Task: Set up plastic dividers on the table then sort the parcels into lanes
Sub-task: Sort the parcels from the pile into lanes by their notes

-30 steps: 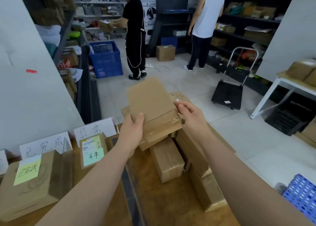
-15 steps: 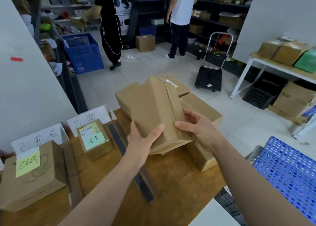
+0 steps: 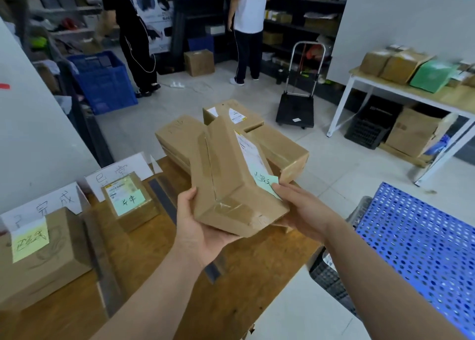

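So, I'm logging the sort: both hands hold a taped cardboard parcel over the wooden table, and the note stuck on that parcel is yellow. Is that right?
Not quite. The head view shows the left hand and right hand holding the taped parcel over the wooden table, but its note is pale green. The yellow note sits on a box at the table's left.

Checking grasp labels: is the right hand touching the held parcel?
Touching. The head view shows the right hand with its fingertips on the held parcel at the pale green note.
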`<state>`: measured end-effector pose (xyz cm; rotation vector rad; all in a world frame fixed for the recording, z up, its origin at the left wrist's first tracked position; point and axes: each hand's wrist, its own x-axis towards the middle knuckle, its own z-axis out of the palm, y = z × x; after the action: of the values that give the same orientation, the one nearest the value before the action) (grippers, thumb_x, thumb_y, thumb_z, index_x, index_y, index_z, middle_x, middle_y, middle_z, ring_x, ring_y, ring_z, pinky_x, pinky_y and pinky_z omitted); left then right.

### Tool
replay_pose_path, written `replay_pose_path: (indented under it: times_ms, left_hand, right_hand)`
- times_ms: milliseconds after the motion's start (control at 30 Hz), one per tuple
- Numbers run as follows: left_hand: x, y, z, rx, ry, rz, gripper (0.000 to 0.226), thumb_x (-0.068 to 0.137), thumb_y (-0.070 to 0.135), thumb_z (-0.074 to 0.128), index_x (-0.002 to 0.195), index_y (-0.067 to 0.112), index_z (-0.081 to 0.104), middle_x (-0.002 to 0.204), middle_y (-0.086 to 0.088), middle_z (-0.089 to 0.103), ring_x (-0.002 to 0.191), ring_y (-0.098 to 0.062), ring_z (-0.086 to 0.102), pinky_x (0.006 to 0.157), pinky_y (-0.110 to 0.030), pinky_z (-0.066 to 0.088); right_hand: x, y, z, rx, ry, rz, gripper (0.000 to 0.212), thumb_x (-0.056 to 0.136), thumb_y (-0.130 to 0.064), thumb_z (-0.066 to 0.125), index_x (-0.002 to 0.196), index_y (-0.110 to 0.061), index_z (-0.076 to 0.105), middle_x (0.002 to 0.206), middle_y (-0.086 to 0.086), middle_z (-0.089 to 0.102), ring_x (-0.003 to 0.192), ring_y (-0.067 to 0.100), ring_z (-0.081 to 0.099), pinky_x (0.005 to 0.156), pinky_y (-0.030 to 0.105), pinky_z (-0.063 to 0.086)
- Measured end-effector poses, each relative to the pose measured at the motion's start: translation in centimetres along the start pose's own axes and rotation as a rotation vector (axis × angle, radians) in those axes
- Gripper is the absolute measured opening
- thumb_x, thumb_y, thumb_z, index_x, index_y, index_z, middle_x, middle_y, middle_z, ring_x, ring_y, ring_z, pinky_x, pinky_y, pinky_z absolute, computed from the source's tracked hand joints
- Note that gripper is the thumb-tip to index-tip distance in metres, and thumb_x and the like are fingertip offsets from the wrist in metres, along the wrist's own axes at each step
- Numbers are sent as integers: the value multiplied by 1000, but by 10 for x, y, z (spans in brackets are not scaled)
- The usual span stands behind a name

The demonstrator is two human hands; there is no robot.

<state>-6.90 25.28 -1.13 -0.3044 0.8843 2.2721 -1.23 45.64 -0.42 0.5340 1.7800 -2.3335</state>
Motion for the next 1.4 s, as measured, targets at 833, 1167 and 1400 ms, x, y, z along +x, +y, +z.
replay_pose_path:
  times_ms: [833, 1167, 1400]
  left_hand:
    - [-66, -92, 22, 765, 396, 373, 53, 96, 53, 48, 145, 33, 45, 124, 18, 59, 118, -8, 54, 106, -35, 45]
    - [-112, -69, -5, 684, 579, 496, 42, 100, 47, 46, 138, 29, 46, 111, 18, 60, 98, 1, 57, 68, -19, 42]
    - [-150, -37, -36, 673, 712, 559, 35, 101, 46, 41, 127, 29, 57, 112, 10, 68, 104, -12, 62, 80, -28, 49]
  right_hand:
    - [-44, 22, -37, -318, 64, -102, 31, 94, -36, 59, 125, -30, 63, 103, -12, 74, 88, 9, 68, 73, 28, 53]
    - [-45, 21, 27, -397, -79, -161, 34, 92, -41, 62, 125, -32, 60, 108, -10, 71, 95, 11, 68, 86, 33, 57]
    - [-40, 26, 96, -472, -161, -179, 39, 92, -43, 61, 127, -26, 56, 111, -9, 66, 99, 10, 63, 83, 30, 54]
